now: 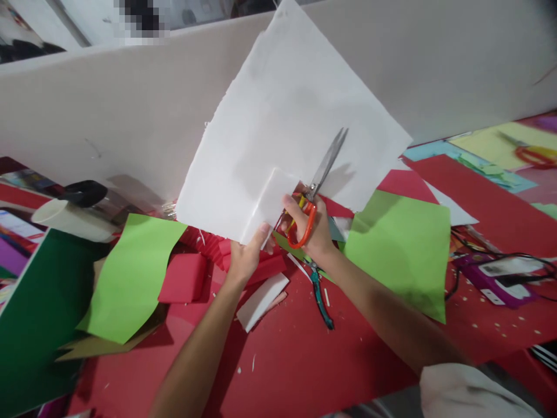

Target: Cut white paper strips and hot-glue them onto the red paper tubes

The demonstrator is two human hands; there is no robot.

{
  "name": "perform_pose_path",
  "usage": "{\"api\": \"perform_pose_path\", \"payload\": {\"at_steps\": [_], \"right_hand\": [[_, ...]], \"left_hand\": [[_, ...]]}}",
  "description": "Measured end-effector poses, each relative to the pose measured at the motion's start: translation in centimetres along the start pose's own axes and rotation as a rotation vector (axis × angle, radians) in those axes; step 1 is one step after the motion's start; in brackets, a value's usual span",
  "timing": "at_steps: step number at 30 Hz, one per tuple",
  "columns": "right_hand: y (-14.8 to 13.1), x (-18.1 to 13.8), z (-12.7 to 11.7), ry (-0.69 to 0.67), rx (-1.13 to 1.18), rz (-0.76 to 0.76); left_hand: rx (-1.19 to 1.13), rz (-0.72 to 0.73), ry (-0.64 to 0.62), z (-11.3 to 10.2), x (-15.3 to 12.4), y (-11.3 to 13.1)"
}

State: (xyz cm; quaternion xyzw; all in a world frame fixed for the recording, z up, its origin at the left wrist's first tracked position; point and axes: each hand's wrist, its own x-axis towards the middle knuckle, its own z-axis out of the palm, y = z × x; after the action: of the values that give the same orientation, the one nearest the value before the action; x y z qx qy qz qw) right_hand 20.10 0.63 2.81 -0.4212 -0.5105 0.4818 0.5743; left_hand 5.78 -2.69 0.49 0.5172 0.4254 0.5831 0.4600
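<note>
Evidently, the left hand point(247, 258) is pinching a flap point(270, 202) and, seemingly, the sheet point(296, 98), which is tilting up above the table point(278, 360); the right hand point(321, 233) is gripping the scissors point(313, 188) by their handles. Probably the sheet is weighing little; being stiffish but creasable, it is suiting a flat edge hold. The flap is hiding part of the left hand; whether it is joining the sheet is escaping me.

A large white sheet point(300, 98), left edge ragged, was held up aslant, a smaller white piece point(270, 198) before it; orange-handled scissors point(313, 189) pointed upward, blades nearly together
</note>
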Motion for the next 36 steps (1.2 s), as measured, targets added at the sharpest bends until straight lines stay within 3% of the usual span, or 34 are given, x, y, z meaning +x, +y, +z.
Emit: {"api": "perform_pose_path", "payload": {"at_steps": [2, 6, 9, 13, 16, 21, 27, 36], "right_hand": [[-0.1, 0.3, -0.4, -0.109, 0.047, 0.018], [-1.6, 0.5, -1.7, -0.451, 0.048, 0.097], [-3.0, 0.5, -3.3, -0.667, -0.09, 0.184], [-4.1, 0.5, -5.5, -0.84, -0.316, 0.281], [-4.9, 0.4, -6.2, -0.808, -0.412, 0.379], [-6.5, -0.2, -6.6, -0.62, -0.521, 0.372], [-7.3, -0.4, -7.1, -0.614, -0.55, 0.458], [-7.4, -0.4, -7.8, -0.665, -0.554, 0.387]], "left_hand": [[-0.014, 0.031, 0.051, -0.9, 0.6, 0.2], [-0.051, 0.12, 0.189, -3.3, 2.3, 0.7], [-0.049, 0.182, 0.24, -5.1, 3.3, 1.2], [-0.06, 0.207, 0.213, -6.4, 3.8, 1.6], [-0.023, 0.2, 0.157, -6.7, 3.8, 1.6], [0.006, 0.151, 0.105, -6.9, 3.6, 1.0], [0.0, 0.121, 0.101, -6.7, 3.7, 0.6], [-0.011, 0.061, 0.066, -6.6, 3.6, 0.0]]}}
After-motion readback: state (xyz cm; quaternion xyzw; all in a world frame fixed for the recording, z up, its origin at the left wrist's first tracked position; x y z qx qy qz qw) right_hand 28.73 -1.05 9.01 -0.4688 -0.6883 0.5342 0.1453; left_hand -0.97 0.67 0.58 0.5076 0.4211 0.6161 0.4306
